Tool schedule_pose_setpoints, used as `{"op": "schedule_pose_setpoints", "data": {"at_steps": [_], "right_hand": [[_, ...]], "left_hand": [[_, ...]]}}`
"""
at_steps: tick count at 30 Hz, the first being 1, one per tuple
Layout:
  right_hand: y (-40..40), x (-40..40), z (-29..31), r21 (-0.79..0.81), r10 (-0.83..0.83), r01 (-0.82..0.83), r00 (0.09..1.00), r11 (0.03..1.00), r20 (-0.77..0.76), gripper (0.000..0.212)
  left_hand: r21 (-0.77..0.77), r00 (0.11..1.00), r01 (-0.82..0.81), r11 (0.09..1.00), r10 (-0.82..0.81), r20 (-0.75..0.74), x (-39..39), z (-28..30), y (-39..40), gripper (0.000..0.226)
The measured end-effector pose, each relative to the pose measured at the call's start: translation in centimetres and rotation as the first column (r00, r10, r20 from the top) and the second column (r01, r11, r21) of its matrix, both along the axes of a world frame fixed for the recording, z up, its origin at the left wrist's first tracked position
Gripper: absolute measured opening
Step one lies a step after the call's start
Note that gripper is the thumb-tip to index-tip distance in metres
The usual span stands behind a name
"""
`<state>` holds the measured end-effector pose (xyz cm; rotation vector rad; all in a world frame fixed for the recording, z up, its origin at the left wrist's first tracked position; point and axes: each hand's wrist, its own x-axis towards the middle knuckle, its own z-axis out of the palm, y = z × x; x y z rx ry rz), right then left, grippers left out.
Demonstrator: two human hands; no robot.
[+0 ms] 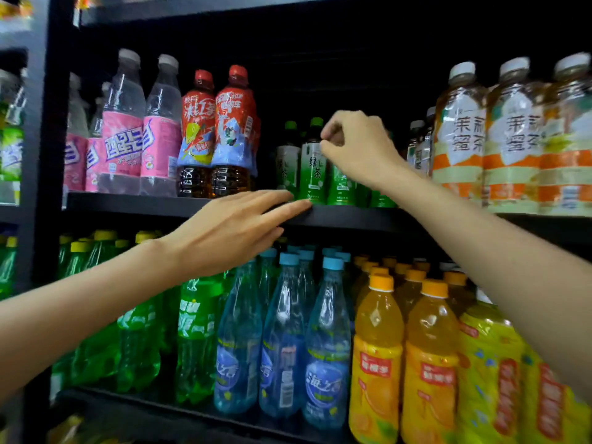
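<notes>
Curling right hand at shoulder of green tea bottle; cannot tell whether actually pinching. Stretching left hand open just below, over shelf edge. Leaving bottle upright there, lift pending.

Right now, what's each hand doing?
Left hand: open, fingertips at the shelf edge.
Right hand: fingers curled at green tea bottle; grip cannot be told.

Two slim forearms bare to the wrist; left grip and right grip likewise bare.
</notes>
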<state>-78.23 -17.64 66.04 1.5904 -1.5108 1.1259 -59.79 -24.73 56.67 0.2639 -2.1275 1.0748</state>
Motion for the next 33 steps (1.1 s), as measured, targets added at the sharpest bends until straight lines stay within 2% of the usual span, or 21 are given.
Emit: {"op": "schedule_pose_setpoints", "data": {"at_steps": [2, 5, 7, 10, 13, 16, 21, 27, 30, 33], "right_hand": [[1.1, 2.6, -2.6, -0.069, 0.113, -0.117, 0.992, 0.991, -0.063, 0.014], [1.1, 6.5, -7.2, -0.062, 0.263, -0.278, 0.948, 0.959, -0.177, 0.02], [0.1, 9.5, -10.5, -0.011, 0.38, -0.391, 0.899, 0.92, -0.217, 0.024], [-1.5, 14.8, -15.7, 0.083, 0.54, -0.535, 0.822, 0.841, -0.181, 0.031], [-2.6, 20.4, -20.5, 0.215, 0.649, -0.616, 0.746, 0.758, -0.148, 0.037], [-3.6, 26.4, -24.6, 0.311, 0.727, -0.666, 0.668, 0.678, -0.156, 0.041], [-5.6, 36.9, -30.9, 0.424, 0.812, -0.717, 0.577, 0.553, -0.083, 0.045], [-7.5, 49.0, -38.7, 0.521, 0.875, -0.74, 0.484, 0.425, -0.027, 0.05], [-8.9, 54.7, -43.3, 0.557, 0.881, -0.73, 0.473, 0.395, -0.005, 0.049], [-10.1, 59.7, -49.0, 0.617, 0.882, -0.709, 0.469, 0.343, 0.049, 0.047]], "left_hand": [[-0.01, 0.993, -0.066, 0.998, 0.064, -0.1, 1.7, -1.3, 0.9, 0.044], [0.042, 0.952, -0.188, 0.981, 0.193, -0.24, 6.1, -4.2, 1.7, 0.04], [0.127, 0.907, -0.299, 0.946, 0.323, -0.271, 10.1, -6.7, 2.3, 0.04], [0.262, 0.8, -0.473, 0.841, 0.535, -0.274, 16.9, -11.0, 3.6, 0.043], [0.395, 0.667, -0.608, 0.689, 0.713, -0.217, 24.1, -15.6, 5.5, 0.05], [0.483, 0.565, -0.67, 0.564, 0.809, -0.163, 31.0, -19.8, 7.7, 0.05], [0.534, 0.436, -0.722, 0.441, 0.888, -0.144, 40.0, -25.4, 10.9, 0.046], [0.59, 0.255, -0.78, 0.209, 0.967, -0.005, 50.7, -32.7, 12.5, 0.042], [0.641, 0.171, -0.763, 0.081, 0.982, 0.079, 56.3, -37.2, 12.2, 0.048], [0.709, 0.131, -0.704, -0.034, 0.976, 0.177, 61.2, -42.6, 11.9, 0.048]]}}
